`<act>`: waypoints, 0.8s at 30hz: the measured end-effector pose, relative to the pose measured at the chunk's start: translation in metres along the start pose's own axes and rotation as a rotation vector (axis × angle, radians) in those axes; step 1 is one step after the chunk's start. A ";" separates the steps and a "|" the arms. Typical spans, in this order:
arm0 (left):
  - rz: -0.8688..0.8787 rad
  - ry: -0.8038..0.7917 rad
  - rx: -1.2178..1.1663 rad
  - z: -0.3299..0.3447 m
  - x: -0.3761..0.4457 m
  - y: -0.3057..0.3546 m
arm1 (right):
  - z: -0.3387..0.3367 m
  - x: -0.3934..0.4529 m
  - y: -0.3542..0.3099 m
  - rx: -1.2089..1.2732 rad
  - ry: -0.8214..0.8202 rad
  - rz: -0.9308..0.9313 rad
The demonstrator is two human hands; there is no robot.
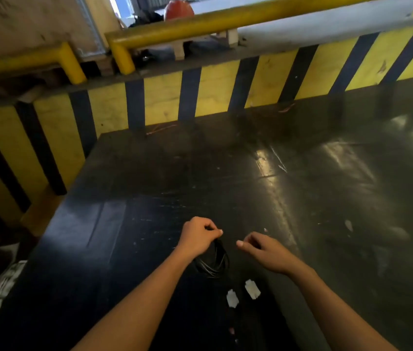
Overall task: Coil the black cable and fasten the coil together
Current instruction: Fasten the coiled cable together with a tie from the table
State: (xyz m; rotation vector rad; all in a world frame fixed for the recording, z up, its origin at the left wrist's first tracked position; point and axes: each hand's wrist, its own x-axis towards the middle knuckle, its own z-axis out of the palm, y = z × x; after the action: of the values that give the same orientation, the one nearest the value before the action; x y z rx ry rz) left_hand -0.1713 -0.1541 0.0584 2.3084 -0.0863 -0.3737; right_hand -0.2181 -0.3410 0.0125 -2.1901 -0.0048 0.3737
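Left hand (199,236): closed in a pinch at the top of the black cable (213,262), thumb and forefinger meeting; the coil hangs from that pinch below the hand, above the dark table (301,198).

Black cable: several loops gathered into 1 bundle, roughly oval, strands close together. Whether a loose tail runs off toward the right cannot be made out against the dark surface.

Right hand (263,252): held just beside the coil, apart from it, thumb and forefinger tips drawn near each other. Whether it pinches a thin strand or tie, or nothing, cannot be told; nothing is visibly gripped.

White connectors (242,295): 2 pale pieces lying on the table near the person, just below the coil; possibly the cable's ends, though the link to it is not visible.

Surroundings: yellow-and-black striped barrier (200,97) behind the table; yellow rail (225,19) above it.

Step in hand, as judged: coiling looks largely complete; fastening not yet done, no wrap or tie visible around the bundle.

Next move, as judged: the left pinch must keep the loops together while the right hand brings a tail or tie around the bundle; a slack pinch would let the loops spring apart.
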 end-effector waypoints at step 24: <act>-0.090 -0.051 0.216 -0.014 -0.001 -0.048 | 0.027 0.030 -0.012 0.057 -0.064 -0.055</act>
State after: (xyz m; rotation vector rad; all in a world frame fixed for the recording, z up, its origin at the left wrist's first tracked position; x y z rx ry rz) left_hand -0.1710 -0.1109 0.0331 2.5224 -0.0503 -0.4893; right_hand -0.1956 -0.3089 -0.0013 -2.1159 -0.0887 0.4083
